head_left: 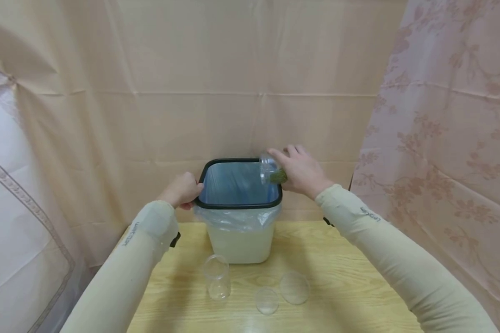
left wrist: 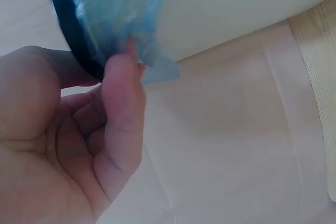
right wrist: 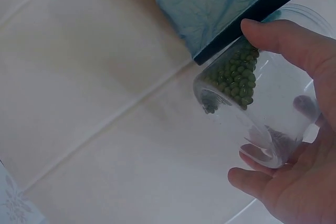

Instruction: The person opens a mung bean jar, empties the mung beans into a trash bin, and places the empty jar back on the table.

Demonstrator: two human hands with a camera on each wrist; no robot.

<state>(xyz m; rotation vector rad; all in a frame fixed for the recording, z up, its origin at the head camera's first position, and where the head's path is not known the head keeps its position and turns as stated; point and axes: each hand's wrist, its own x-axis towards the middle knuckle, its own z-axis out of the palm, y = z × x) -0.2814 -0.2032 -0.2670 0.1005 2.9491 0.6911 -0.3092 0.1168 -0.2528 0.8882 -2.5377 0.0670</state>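
Note:
A cream bin [head_left: 240, 243] with a black rim and a bluish plastic liner [head_left: 239, 217] stands on the table. My left hand [head_left: 182, 189] grips the rim's left side; in the left wrist view its thumb and fingers pinch the rim and liner edge [left wrist: 121, 14]. Over the right side of the rim my right hand [head_left: 302, 171] holds a clear plastic jar [head_left: 266, 165], tilted on its side with its mouth toward the bin. Green beans [right wrist: 236, 80], like mung beans, lie along the lower side of the jar near its base. The bin's bottom is hidden.
On the wooden table [head_left: 341, 277], in front of the bin, stands an uncapped clear jar [head_left: 218, 280]. Two clear round lids, a smaller one [head_left: 267, 301] and a larger one [head_left: 295, 287], lie to its right. Beige curtains [head_left: 233, 92] hang close behind the bin.

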